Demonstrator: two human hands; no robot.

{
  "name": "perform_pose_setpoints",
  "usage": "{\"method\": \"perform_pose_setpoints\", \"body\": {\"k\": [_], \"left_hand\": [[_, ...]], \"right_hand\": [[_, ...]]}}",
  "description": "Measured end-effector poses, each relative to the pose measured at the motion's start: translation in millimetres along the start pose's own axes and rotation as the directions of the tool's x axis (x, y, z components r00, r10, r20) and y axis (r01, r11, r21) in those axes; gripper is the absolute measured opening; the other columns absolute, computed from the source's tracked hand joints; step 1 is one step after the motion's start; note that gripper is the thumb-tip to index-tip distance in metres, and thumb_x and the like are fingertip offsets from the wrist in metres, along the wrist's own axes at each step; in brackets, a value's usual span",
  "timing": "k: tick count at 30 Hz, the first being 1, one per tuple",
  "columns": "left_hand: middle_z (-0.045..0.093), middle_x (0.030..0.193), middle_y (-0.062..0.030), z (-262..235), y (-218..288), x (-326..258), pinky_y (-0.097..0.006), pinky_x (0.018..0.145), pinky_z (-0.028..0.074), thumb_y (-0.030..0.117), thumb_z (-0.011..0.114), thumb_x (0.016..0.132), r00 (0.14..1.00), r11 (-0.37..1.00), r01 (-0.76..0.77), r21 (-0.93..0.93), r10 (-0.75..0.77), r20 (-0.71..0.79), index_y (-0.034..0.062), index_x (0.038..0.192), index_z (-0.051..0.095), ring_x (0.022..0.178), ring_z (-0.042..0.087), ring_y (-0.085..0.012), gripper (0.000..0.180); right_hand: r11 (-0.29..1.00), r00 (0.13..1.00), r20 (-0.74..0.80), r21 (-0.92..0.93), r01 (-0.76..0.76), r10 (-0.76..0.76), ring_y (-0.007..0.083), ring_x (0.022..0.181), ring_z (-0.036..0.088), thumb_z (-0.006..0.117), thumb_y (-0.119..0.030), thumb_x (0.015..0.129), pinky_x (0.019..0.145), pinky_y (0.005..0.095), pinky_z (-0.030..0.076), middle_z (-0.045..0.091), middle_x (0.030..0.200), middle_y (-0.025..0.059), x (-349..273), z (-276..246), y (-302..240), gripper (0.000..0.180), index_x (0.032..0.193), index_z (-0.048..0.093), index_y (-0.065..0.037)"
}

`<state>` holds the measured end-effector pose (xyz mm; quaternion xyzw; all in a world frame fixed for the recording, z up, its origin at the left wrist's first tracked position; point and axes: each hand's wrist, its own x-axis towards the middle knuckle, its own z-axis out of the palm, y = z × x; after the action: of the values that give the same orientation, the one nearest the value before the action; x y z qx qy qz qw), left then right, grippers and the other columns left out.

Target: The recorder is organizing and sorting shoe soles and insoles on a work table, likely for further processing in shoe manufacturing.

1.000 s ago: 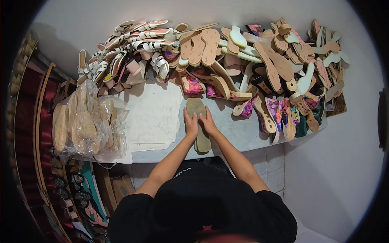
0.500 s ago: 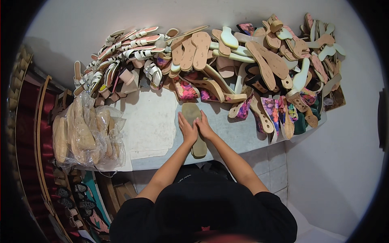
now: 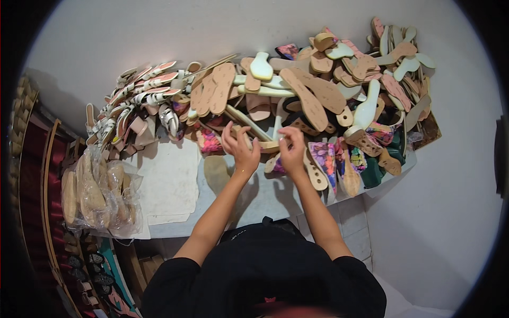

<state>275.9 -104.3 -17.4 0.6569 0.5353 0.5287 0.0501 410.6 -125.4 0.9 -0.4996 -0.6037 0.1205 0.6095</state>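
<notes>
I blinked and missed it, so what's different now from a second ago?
The left hand and right hand let go of the olive-brown shoe sole and moved forward and right, to the front of the sandal pile; whether they touch anything there isn't clear. The camera view shifted too. The sole still lies on the table; the white strappy sandals and plastic-wrapped wedge soles stayed put.

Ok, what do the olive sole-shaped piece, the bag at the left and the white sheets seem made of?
Olive sole-shaped piece: perhaps rubber or fibreboard; matte, no gloss. Bag: likely thin plastic film; shiny, crumpled, its contents showing through. White sheets: probably paper or card; dull, flat, faintly smudged.
</notes>
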Motion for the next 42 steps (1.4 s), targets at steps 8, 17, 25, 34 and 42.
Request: {"method": "perform_pose_setpoints", "body": {"k": [8, 17, 25, 34, 42], "left_hand": [[0.033, 0.126, -0.0108, 97, 57, 63, -0.053, 0.097, 0.016, 0.000, 0.055, 0.069, 0.944, 0.964, -0.265, 0.027, 0.254, 0.213, 0.0154, 0.097, 0.056, 0.122, 0.022, -0.0378, 0.032], [0.046, 0.121, -0.0031, 172, 40, 123, -0.059, 0.095, 0.020, 0.003, 0.057, 0.071, 0.629, 0.751, -0.656, 0.079, 0.486, 0.607, 0.0180, 0.103, 0.057, 0.124, 0.031, -0.0255, 0.036], [0.047, 0.113, -0.0044, 183, 42, 128, -0.050, 0.090, 0.026, 0.010, 0.062, 0.063, 0.582, 0.731, -0.674, 0.106, 0.436, 0.686, 0.0167, 0.111, 0.051, 0.111, 0.041, -0.0246, 0.050], [0.045, 0.108, -0.0048, 140, 46, 144, -0.044, 0.093, 0.022, 0.014, 0.064, 0.058, 0.627, 0.664, -0.744, 0.077, 0.653, 0.425, 0.0138, 0.115, 0.046, 0.107, 0.040, -0.0213, 0.059], [0.037, 0.125, -0.0112, 127, 42, 156, -0.043, 0.097, 0.019, 0.025, 0.062, 0.062, 0.630, 0.657, -0.754, 0.012, 0.717, 0.298, 0.0112, 0.122, 0.039, 0.118, 0.033, -0.0272, 0.065]], "right_hand": [[0.953, 0.976, -0.142, -0.231, -0.195, 0.166, 0.0299, 0.095, 0.047, 0.058, -0.012, 0.074, 0.085, 0.0373, 0.038, 0.051, 0.098, 0.0141, 93, -104, 84, 0.027, 0.098, 0.055, -0.001], [0.737, 0.964, -0.100, -0.627, -0.253, 0.246, 0.0359, 0.101, 0.041, 0.064, -0.021, 0.070, 0.089, 0.0421, 0.034, 0.045, 0.110, 0.0196, 138, -133, 145, 0.052, 0.114, 0.046, -0.002], [0.826, 0.977, 0.004, -0.535, -0.177, 0.213, 0.0349, 0.087, 0.050, 0.062, -0.018, 0.073, 0.079, 0.0399, 0.041, 0.053, 0.092, 0.0189, 140, -118, 140, 0.029, 0.096, 0.059, -0.001], [0.969, 0.946, -0.213, 0.086, -0.232, 0.246, 0.0227, 0.087, 0.058, 0.057, -0.015, 0.081, 0.079, 0.0316, 0.043, 0.061, 0.095, 0.0161, 152, -117, 135, 0.029, 0.104, 0.056, 0.002], [0.762, 0.836, 0.252, 0.346, -0.548, 0.487, 0.0147, 0.084, 0.058, 0.050, -0.017, 0.087, 0.077, 0.0255, 0.044, 0.061, 0.097, 0.0115, 158, -109, 110, 0.029, 0.105, 0.055, 0.005]]}}
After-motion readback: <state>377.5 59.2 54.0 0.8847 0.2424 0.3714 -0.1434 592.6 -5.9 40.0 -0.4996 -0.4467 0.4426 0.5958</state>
